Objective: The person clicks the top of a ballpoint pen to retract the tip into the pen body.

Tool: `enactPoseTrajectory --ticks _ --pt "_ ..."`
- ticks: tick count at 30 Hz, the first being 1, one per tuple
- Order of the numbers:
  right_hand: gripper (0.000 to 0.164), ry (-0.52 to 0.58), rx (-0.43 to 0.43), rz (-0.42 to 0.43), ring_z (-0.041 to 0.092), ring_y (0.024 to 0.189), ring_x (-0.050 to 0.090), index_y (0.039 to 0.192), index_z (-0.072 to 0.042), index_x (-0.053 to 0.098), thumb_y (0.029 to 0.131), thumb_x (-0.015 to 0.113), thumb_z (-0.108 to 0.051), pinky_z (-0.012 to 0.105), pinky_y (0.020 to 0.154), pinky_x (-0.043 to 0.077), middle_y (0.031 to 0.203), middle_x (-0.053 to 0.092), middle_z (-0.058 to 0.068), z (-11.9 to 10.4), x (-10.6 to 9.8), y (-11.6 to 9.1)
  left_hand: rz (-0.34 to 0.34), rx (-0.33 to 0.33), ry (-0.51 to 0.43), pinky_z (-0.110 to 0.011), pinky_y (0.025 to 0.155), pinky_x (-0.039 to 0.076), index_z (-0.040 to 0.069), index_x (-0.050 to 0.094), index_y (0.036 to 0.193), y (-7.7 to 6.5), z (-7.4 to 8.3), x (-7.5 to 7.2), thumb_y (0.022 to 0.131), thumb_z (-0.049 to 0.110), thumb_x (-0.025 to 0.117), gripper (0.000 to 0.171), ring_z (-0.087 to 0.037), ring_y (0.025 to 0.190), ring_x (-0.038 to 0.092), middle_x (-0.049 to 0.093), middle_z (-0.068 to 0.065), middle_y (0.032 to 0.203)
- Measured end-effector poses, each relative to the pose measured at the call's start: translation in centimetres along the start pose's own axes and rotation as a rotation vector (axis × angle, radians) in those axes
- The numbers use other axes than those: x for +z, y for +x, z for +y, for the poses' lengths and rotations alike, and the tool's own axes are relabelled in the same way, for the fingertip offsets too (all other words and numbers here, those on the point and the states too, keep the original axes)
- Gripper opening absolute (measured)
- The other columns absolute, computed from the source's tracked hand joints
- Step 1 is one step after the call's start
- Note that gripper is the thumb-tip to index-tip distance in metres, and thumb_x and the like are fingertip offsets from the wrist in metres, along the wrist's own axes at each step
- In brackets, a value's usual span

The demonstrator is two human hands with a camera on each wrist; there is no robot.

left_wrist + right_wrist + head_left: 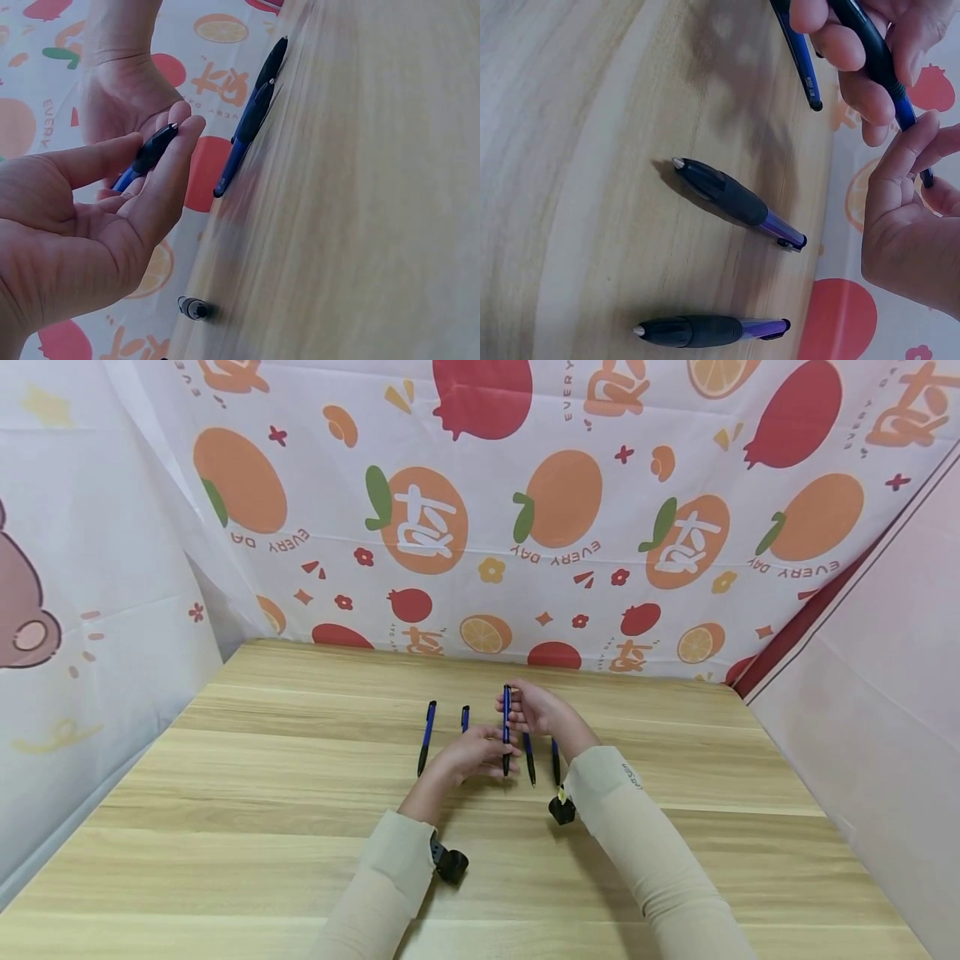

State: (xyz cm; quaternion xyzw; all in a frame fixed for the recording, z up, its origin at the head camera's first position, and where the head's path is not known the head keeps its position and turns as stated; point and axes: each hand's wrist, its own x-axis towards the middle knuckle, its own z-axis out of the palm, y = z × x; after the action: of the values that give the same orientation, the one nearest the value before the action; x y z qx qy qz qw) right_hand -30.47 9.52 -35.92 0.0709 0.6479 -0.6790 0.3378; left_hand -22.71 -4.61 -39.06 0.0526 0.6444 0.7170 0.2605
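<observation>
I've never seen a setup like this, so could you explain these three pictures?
No robot here: these are a person's bare hands, the left grip and the right grip. The wide picture comes from a camera on the head, looking forward and down; the other two come from black cameras worn on the wrists. Both hands hold one blue-and-black pen, the left near its writing tip, the right towards its other end. Four similar pens lie on the wood-grained table.

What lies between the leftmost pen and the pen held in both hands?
In the head view, another blue pen, partly hidden behind the left hand, which also fills part of the gap.
</observation>
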Motion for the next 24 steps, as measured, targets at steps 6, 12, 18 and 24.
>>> enactPoseTrajectory --ticks 6,12,18,24 --pt "0.036 0.006 0.014 0.025 0.007 0.048 0.045 0.095 -0.005 0.053 0.099 0.034 -0.036 0.019 0.052 0.043 0.077 0.058 0.000 0.42 0.09 0.35 -0.004 -0.002 -0.010 -0.041 0.078 0.051 -0.017 0.040 0.119 -0.11 -0.19 0.12 0.094 -0.003 0.043 0.028 -0.040 0.098 0.058 0.053 -0.031 0.115" --pt "0.038 -0.002 0.019 0.025 0.007 0.049 0.045 0.096 -0.005 0.053 0.099 0.034 -0.037 0.019 0.053 0.043 0.077 0.058 0.000 0.46 0.24 0.03 0.008 -0.005 -0.012 -0.041 0.079 0.051 -0.016 0.040 0.120 -0.22 -0.26 0.31 0.094 -0.003 0.043 0.029 -0.040 0.098 0.058 0.053 -0.031 0.115" --pt "0.041 -0.016 0.022 0.031 0.007 0.049 0.045 0.098 -0.004 0.052 0.099 0.033 -0.040 0.019 0.052 0.043 0.076 0.058 0.000 0.35 0.26 -0.15 0.014 0.011 -0.002 -0.038 0.074 0.053 -0.017 0.041 0.120 -0.31 -0.32 0.46 0.094 -0.002 0.043 0.029 -0.039 0.096 0.059 0.055 -0.029 0.113" --pt "0.039 -0.007 0.033 0.039 0.008 0.048 0.045 0.094 -0.006 0.053 0.099 0.035 -0.039 0.020 0.052 0.043 0.074 0.058 -0.001 0.38 0.21 -0.04 0.016 0.012 0.001 -0.038 0.074 0.053 -0.016 0.041 0.120 -0.48 -0.34 0.63 0.094 -0.002 0.043 0.029 -0.039 0.097 0.058 0.055 -0.029 0.114"
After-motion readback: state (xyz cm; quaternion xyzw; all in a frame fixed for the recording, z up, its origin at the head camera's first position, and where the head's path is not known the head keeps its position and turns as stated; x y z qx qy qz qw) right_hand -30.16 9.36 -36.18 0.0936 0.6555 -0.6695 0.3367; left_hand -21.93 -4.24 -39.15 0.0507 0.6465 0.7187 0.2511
